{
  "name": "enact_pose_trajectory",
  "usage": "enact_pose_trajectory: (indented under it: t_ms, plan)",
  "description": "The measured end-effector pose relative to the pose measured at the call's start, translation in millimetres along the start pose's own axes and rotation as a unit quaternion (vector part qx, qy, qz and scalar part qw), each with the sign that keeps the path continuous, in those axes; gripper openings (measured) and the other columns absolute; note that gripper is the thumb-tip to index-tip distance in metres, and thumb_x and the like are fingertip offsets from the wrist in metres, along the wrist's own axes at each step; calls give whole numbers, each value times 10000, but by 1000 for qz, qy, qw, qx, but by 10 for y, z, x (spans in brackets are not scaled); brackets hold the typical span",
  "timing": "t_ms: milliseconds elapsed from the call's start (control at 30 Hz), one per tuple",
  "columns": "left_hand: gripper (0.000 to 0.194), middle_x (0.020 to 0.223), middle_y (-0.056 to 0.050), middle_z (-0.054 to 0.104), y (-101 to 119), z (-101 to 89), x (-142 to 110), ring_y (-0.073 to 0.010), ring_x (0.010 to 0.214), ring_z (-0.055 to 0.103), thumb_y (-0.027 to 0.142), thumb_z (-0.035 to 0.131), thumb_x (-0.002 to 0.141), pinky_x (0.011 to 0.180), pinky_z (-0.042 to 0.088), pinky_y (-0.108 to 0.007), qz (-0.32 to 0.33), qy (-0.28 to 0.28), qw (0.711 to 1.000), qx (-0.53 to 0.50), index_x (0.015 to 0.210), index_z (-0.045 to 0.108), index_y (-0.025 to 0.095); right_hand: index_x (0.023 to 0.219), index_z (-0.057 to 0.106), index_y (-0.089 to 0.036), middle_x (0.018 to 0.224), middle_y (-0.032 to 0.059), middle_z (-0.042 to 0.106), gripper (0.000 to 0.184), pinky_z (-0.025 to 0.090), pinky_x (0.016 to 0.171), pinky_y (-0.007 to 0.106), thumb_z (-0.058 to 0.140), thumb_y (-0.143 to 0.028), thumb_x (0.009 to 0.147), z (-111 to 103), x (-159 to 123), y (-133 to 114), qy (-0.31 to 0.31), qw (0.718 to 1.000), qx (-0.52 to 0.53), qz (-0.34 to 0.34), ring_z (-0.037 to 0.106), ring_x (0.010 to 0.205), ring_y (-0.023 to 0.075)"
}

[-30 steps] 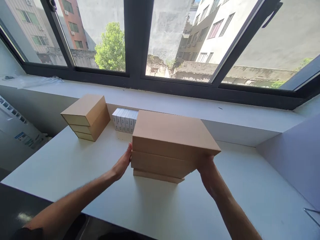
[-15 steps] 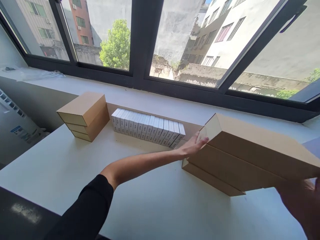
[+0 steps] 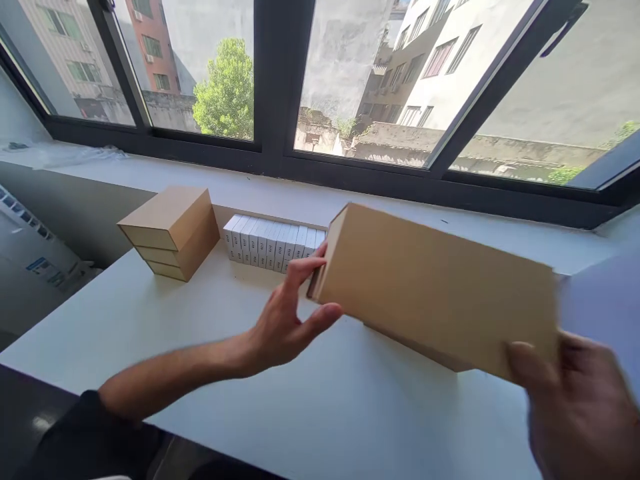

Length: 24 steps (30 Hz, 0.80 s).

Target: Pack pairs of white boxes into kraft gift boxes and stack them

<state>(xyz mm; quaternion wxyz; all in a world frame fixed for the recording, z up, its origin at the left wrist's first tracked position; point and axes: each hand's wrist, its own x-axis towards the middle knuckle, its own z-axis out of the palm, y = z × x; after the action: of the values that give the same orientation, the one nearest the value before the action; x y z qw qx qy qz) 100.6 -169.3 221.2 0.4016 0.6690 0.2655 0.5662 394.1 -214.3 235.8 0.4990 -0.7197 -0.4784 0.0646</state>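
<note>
A long brown cardboard box (image 3: pixel 440 280) is tilted up off the white table, its broad face turned toward me. My left hand (image 3: pixel 285 323) is at its left end, fingers against the end and thumb by the lower edge. My right hand (image 3: pixel 575 393), slightly blurred, grips the right end with the thumb on the face. Below and behind it, part of another brown box (image 3: pixel 420 348) shows on the table; the rest is hidden. Beyond my left hand stands a row of small white boxes (image 3: pixel 267 243) with dark print, its right part covered by the held box.
Several brown boxes (image 3: pixel 170 223) are stacked at the left back of the white table (image 3: pixel 240 413). A white sill (image 3: pixel 280 193) runs under the dark-framed window. Clear plastic (image 3: pixel 75 155) lies on the sill at far left. A white appliance (image 3: pixel 35 267) stands left of the table.
The held box has moved left and toward me, turning its broad face to me and covering the right part of the white row. Both hands have shifted with it; my right hand shows more.
</note>
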Motion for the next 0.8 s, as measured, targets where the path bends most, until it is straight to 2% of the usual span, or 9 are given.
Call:
enact_pose_trajectory:
  t_ms: [67, 133, 167, 233, 300, 400, 533, 633, 800]
  plan:
    - [353, 1589, -124, 333, -150, -369, -447, -266, 1380, 450, 424, 569, 923, 1058, 422, -410, -110, 30, 993, 25, 1185, 397, 262, 1040, 549, -277, 1037, 100, 672, 598, 523, 675, 430, 622, -752, 683, 386, -323, 19, -133, 991, 2, 23, 649, 916, 327]
    - [303, 1541, -134, 394, -379, -689, -828, -267, 1333, 490, 442, 584, 893, 1022, 441, -393, -234, 44, 971, 19, 1035, 412, 238, 958, 543, -248, 975, 91, 686, 543, 511, 660, 382, 611, -726, 710, 826, -607, 113, -279, 959, 11, 38, 653, 859, 286]
    - [326, 1499, -137, 438, -499, -830, -984, -278, 1305, 509, 470, 610, 855, 999, 452, -386, -282, 48, 958, 10, 938, 410, 225, 904, 534, -241, 935, 82, 684, 512, 501, 664, 368, 613, -711, 716, 1036, -727, 179, -326, 944, 19, 43, 645, 830, 267]
    - [418, 1374, -130, 541, -706, -1063, -1221, -296, 1246, 538, 531, 662, 769, 962, 462, -376, -345, 49, 937, 11, 801, 394, 213, 798, 495, -240, 834, 50, 664, 490, 478, 665, 345, 642, -695, 692, 1381, -908, 313, -378, 923, 48, 59, 614, 767, 232]
    - [476, 1173, -109, 638, -837, -1217, -1358, -293, 1155, 574, 598, 679, 723, 920, 469, -362, -384, 36, 922, 22, 731, 413, 203, 735, 462, -239, 740, 14, 621, 501, 453, 638, 317, 675, -685, 657, 1591, -995, 413, -399, 910, 79, 76, 577, 712, 202]
    - [525, 1024, -97, 657, -894, -1303, -1399, -274, 1028, 605, 676, 665, 715, 795, 494, -333, -437, -9, 899, 7, 741, 527, 170, 676, 442, -230, 642, -15, 542, 533, 394, 554, 272, 677, -706, 632, 1681, -976, 450, -416, 900, 90, 93, 515, 634, 164]
    - [527, 1241, -126, 572, -851, -1289, -1307, -251, 1007, 598, 626, 727, 688, 649, 488, -274, -454, -8, 889, -52, 698, 499, 152, 627, 399, -226, 570, -34, 430, 602, 302, 448, 243, 597, -794, 644, 1623, -863, 391, -460, 874, 97, 120, 415, 517, 124]
    - [512, 1181, -105, 583, -823, -1270, -1276, -228, 986, 587, 559, 774, 665, 639, 492, -261, -463, 19, 882, -91, 675, 453, 159, 641, 426, -208, 590, -40, 413, 605, 288, 445, 219, 645, -772, 648, 1570, -800, 390, -473, 854, 130, 176, 385, 515, 100]
    - [422, 1009, -52, 600, -711, -1223, -1344, -202, 984, 564, 497, 752, 738, 688, 511, -250, -478, 7, 868, -137, 722, 497, 162, 714, 500, -205, 614, -37, 451, 561, 278, 429, 206, 721, -715, 643, 1466, -772, 389, -465, 832, 166, 253, 388, 523, 100]
